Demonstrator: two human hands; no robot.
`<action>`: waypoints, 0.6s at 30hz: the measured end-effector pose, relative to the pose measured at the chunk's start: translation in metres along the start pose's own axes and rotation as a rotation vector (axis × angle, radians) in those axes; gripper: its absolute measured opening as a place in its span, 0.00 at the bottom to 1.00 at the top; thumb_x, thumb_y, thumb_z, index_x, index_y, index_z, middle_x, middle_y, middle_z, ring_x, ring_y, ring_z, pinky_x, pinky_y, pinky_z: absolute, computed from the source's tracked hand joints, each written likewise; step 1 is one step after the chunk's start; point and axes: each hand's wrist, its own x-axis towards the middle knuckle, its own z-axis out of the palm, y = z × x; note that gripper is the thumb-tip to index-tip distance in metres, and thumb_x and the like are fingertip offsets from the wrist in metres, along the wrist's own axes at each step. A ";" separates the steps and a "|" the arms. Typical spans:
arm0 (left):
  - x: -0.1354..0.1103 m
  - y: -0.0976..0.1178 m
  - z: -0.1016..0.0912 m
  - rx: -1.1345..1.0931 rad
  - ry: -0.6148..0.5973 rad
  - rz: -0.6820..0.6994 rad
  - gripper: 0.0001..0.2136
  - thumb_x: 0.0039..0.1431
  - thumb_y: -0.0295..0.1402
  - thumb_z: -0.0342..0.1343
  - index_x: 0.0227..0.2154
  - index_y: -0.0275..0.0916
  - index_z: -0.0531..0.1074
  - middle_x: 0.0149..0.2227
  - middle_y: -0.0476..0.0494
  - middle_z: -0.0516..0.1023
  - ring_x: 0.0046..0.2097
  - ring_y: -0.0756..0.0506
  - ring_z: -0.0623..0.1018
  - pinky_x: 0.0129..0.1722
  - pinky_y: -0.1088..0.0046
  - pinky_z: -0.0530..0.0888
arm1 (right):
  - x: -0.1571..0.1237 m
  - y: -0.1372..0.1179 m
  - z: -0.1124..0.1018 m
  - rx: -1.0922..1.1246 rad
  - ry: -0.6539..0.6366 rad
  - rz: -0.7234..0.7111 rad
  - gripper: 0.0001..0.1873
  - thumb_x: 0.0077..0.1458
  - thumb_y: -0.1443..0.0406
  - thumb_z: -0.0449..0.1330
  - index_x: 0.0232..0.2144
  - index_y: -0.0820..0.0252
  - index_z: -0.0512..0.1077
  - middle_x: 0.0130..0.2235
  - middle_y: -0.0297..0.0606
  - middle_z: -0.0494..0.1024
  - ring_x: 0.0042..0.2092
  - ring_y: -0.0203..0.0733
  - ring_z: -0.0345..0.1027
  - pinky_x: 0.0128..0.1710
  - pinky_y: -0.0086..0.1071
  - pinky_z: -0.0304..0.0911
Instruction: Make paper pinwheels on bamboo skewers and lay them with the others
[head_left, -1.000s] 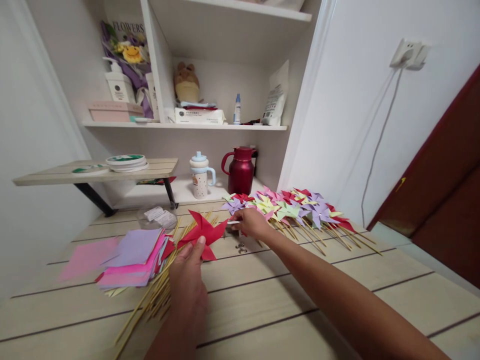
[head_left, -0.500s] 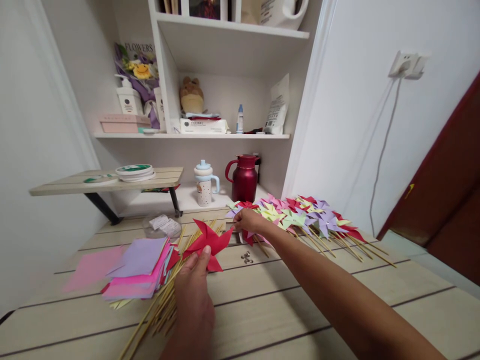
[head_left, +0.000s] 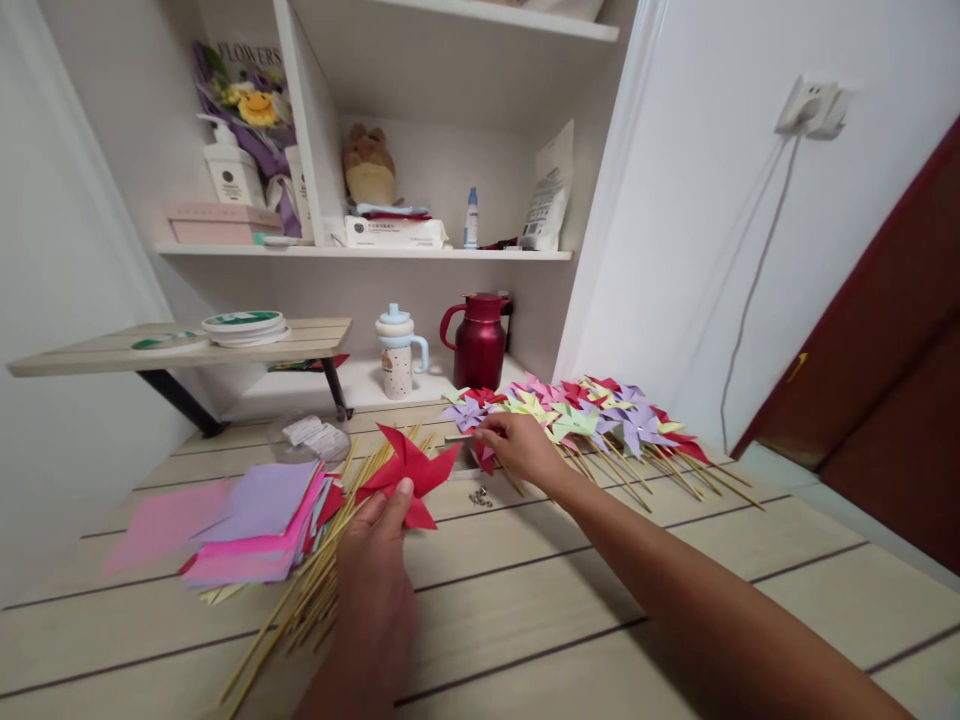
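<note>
My left hand is closed on a red paper pinwheel, thumb on its lower blade, just above a heap of bamboo sticks. My right hand reaches forward with fingers pinched on a thin pale tool or stick near the pinwheel's right tip; what it is I cannot make out. A few small metal pins lie on the table between the hands. A row of finished pinwheels in several colours lies just beyond my right hand.
A stack of pink and purple paper squares lies left of the sticks. A clear plastic bag, a lidded cup and a red jug stand at the back under shelves. A small raised shelf sits at left.
My right hand has shifted slightly right and toward me, still pinched. The left hand keeps the red pinwheel. The camera tilted up, then back down.
</note>
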 end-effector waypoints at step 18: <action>-0.007 -0.007 -0.001 0.097 -0.060 0.028 0.07 0.41 0.32 0.68 0.24 0.37 0.77 0.25 0.53 0.80 0.28 0.50 0.78 0.31 0.76 0.73 | -0.049 0.005 0.016 -0.258 0.060 0.052 0.16 0.64 0.64 0.51 0.43 0.53 0.79 0.43 0.43 0.73 0.39 0.43 0.69 0.30 0.32 0.52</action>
